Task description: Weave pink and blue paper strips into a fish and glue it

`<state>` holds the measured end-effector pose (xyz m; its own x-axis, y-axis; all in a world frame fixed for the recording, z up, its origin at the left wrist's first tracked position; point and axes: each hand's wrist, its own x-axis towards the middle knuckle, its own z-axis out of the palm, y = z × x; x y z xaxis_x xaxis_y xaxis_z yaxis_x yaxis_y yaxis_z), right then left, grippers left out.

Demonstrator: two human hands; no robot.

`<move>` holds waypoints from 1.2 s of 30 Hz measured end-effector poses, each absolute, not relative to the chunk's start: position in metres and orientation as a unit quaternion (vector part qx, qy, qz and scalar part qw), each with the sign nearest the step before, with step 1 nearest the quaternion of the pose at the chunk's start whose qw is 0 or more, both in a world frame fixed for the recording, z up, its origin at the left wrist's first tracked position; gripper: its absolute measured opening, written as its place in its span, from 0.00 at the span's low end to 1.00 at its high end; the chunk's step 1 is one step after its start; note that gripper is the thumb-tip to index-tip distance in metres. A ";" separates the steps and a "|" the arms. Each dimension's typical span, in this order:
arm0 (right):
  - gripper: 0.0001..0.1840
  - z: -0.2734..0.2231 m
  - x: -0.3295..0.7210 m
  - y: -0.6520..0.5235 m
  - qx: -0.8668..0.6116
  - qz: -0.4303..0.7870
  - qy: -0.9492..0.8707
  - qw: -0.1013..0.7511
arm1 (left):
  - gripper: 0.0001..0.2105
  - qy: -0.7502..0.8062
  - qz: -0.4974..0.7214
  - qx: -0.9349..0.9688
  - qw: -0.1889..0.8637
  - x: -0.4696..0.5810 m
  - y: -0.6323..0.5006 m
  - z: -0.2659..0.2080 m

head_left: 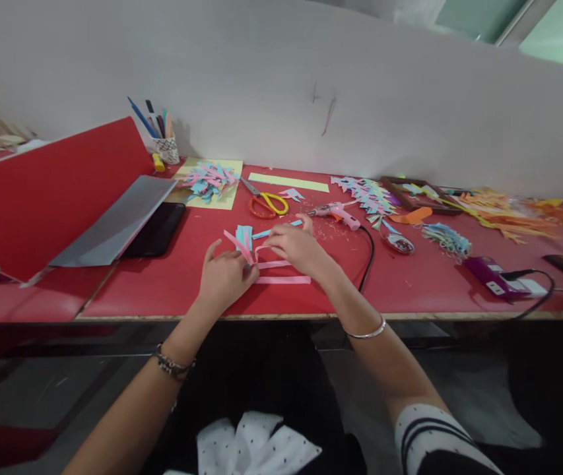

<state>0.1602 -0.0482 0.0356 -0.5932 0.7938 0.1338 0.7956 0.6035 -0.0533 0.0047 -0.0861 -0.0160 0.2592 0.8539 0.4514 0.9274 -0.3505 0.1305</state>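
Near the table's front edge, my left hand point(229, 276) pinches a pink paper strip point(239, 246) between thumb and fingers. My right hand point(294, 245) is closed on the other end of this strip, which bends in a loop between the two hands. Flat beneath and beside the hands lie more pink strips point(284, 280). Just beyond my left hand are short light blue paper pieces point(244, 236), and a thin blue strip point(275, 229) runs behind my right fingers. Scissors point(266, 201) with yellow and red handles lie open past the hands.
A pink glue gun point(335, 212) with a black cable lies right of my right hand. Cut paper pieces point(209, 179) are heaped on a yellow sheet. A red folder point(63, 191), a black tablet-like object point(157, 231) and a pen cup point(167, 149) stand left; a purple power strip point(496, 278) sits right.
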 end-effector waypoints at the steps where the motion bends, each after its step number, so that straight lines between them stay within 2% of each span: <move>1: 0.13 0.036 0.157 -0.048 -0.440 -0.012 -0.895 0.071 | 0.14 -0.564 -0.232 -0.788 0.079 0.005 -0.086 -0.016; 8: 0.12 0.031 0.144 -0.048 -0.398 -0.014 -0.911 0.109 | 0.22 -0.605 -0.228 -0.759 0.079 0.007 -0.083 -0.017; 14: 0.09 0.029 0.167 -0.067 -0.465 0.009 -0.866 0.184 | 0.25 -0.612 -0.209 -0.758 0.086 0.007 -0.081 -0.016; 18: 0.10 0.019 0.186 -0.085 -0.468 0.121 -0.866 0.126 | 0.25 -0.622 -0.180 -0.761 0.048 0.008 -0.081 -0.014; 20: 0.08 0.014 0.190 -0.089 -0.468 0.152 -0.864 0.109 | 0.25 -0.628 -0.170 -0.759 0.036 0.008 -0.081 -0.013; 22: 0.04 0.010 0.191 -0.090 -0.474 0.156 -0.859 0.114 | 0.25 -0.627 -0.172 -0.759 0.032 0.008 -0.081 -0.013; 31: 0.08 0.010 0.186 -0.088 -0.464 0.144 -0.870 0.086 | 0.24 -0.620 -0.191 -0.761 0.018 0.006 -0.081 -0.016; 36: 0.08 0.007 0.183 -0.087 -0.476 0.124 -0.866 0.087 | 0.23 -0.623 -0.180 -0.761 -0.001 0.007 -0.082 -0.014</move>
